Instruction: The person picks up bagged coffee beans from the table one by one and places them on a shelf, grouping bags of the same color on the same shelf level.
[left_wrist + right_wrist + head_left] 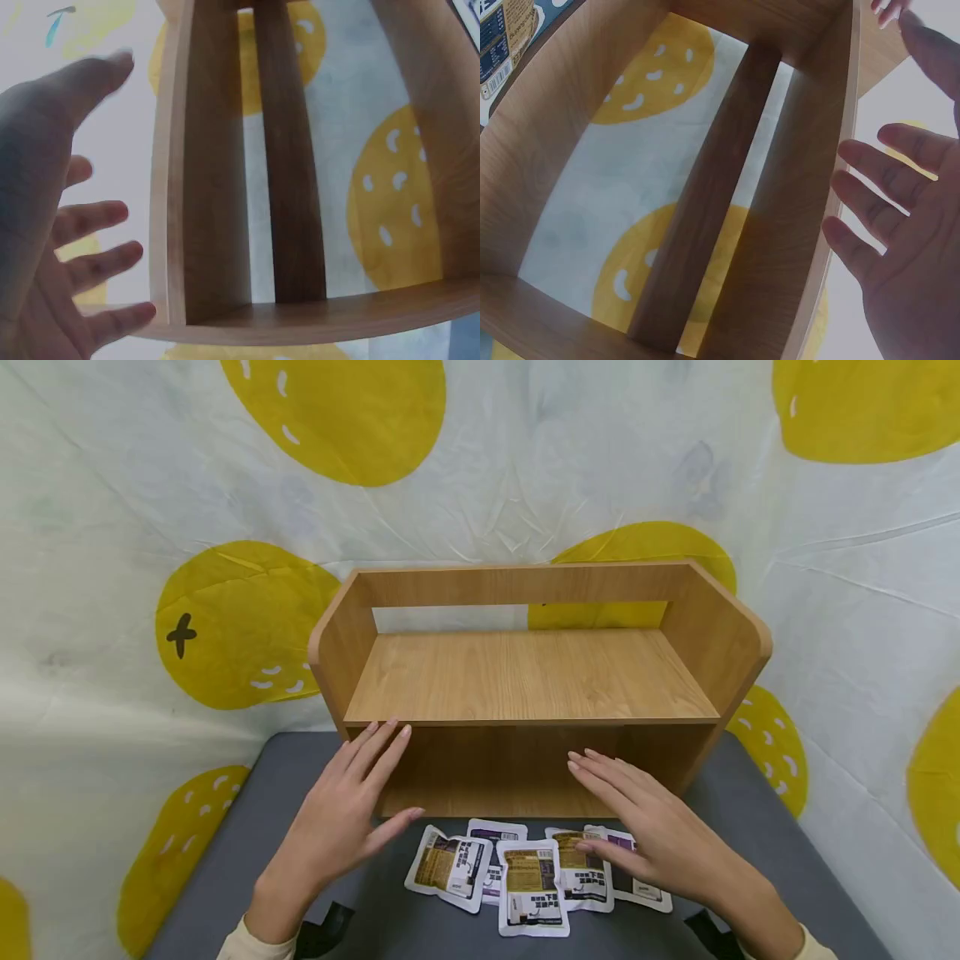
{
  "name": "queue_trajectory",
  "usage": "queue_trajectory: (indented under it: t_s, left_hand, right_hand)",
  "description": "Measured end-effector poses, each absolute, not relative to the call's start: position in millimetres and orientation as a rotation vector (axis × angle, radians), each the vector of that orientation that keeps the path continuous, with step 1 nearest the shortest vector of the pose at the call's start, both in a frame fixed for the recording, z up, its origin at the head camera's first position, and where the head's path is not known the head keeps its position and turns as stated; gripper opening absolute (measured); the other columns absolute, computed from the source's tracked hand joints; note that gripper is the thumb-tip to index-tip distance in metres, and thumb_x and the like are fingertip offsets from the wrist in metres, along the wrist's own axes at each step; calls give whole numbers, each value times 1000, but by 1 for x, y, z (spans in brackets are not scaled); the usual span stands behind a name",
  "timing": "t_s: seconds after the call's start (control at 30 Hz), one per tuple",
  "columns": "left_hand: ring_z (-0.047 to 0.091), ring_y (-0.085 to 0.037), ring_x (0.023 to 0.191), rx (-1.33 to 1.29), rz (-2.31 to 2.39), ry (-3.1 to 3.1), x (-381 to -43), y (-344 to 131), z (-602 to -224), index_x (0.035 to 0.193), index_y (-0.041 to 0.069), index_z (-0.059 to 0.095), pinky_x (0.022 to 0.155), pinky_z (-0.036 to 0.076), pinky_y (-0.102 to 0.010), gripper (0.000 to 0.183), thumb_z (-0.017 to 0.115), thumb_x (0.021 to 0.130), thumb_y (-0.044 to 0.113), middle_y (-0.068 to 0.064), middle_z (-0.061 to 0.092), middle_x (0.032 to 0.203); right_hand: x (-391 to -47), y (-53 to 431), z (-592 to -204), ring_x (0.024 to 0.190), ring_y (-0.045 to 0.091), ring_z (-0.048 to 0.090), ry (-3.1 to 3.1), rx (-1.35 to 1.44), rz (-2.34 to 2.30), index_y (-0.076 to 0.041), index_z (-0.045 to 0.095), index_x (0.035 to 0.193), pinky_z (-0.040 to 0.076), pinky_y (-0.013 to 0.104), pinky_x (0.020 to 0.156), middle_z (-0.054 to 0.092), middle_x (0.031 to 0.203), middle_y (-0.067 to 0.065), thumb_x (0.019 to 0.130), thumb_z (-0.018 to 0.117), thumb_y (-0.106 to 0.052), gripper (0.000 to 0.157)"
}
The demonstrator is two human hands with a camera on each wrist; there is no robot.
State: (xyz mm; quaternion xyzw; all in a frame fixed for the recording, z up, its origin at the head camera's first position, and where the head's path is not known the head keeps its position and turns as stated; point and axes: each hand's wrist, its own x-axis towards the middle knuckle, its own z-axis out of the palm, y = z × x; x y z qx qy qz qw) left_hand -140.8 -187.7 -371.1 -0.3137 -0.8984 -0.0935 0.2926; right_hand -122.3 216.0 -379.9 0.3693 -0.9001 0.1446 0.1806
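Both hands hover in front of a two-tier wooden shelf [525,677], holding nothing. My left hand [337,818] has its fingers spread, with the fingertips overlapping the left end of the shelf board in the head view. Angled inward, my right hand [652,827] has straight fingers in front of the lower compartment [487,768]. Between the hands, several flat white-edged pouches [533,910] with brown and purple labels lie overlapping on the table. The right thumb overlaps one brown-labelled pouch [581,889] in the head view. In the wrist views, the left palm [30,247] and right palm [915,262] are bare.
The shelf stands on a dark grey table [202,877], toward its back edge. Behind and beside it hangs a white sheet [480,460] with yellow cartoon shapes. Raised side panels [723,635] flank the upper board. Dark straps [326,931] lie near the wrists.
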Motion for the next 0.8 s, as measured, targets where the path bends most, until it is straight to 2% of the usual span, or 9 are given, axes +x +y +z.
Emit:
queue_trajectory:
  t_s: [0.07,0.13,0.2,0.3,0.37,0.47,0.57,0.8]
  left_hand:
    - [50,-34,135,-827,-320,-2332,-141,-192,-367,159,12,35,104,51,-54,80,50,100,63,-15,47,153]
    - [59,-31,122,-800,-377,-2267,-142,-196,-363,157,9,40,93,57,-49,74,47,102,59,-16,56,142]
    - [63,-29,112,-757,-432,-2216,-144,-200,-358,154,8,44,86,59,-45,71,46,103,56,-15,61,132]
    - [65,-28,106,-695,-543,-2152,-149,-208,-351,153,7,46,94,56,-31,68,49,104,52,-15,66,123]
    - [66,-28,104,-669,-630,-2103,-153,-213,-346,153,5,46,100,50,-21,65,59,102,44,-14,68,120]
    - [68,-28,99,-620,-723,-2040,-160,-221,-341,151,5,49,98,45,-8,68,78,91,18,-15,69,114]
    - [69,-27,95,-545,-774,-2036,-167,-227,-337,151,8,49,94,45,-5,80,82,79,-5,-15,70,112]
    - [67,-28,94,-442,-856,-2054,-183,-235,-333,151,10,50,89,46,-3,76,79,83,-6,-16,68,108]
  right_hand:
    - [-123,217,-381,144,23,43,-2532,1048,419,-20,37,159,12,15,124,43,159,2,89,76,-48,85]
    - [-124,218,-382,140,22,48,-2519,1039,411,-18,40,158,24,18,122,47,156,2,88,78,-45,83]
    - [-124,220,-382,136,21,52,-2526,1017,396,-18,41,157,39,27,117,50,153,0,88,80,-42,83]
    - [-125,222,-383,129,20,57,-2565,975,382,-20,41,157,54,43,101,54,149,-2,86,82,-39,84]
    - [-125,225,-383,125,19,60,-2603,951,391,-22,41,157,57,46,96,56,146,-4,85,83,-39,84]
    - [-125,227,-385,117,17,65,-2656,914,408,-24,42,157,60,43,91,62,139,-5,86,82,-39,83]
    - [-125,229,-388,111,16,67,-2707,880,431,-24,43,156,62,40,86,65,134,-4,86,82,-39,81]
    - [-123,236,-394,113,18,69,-2801,833,512,-26,46,154,61,43,89,66,134,-2,91,77,-40,72]
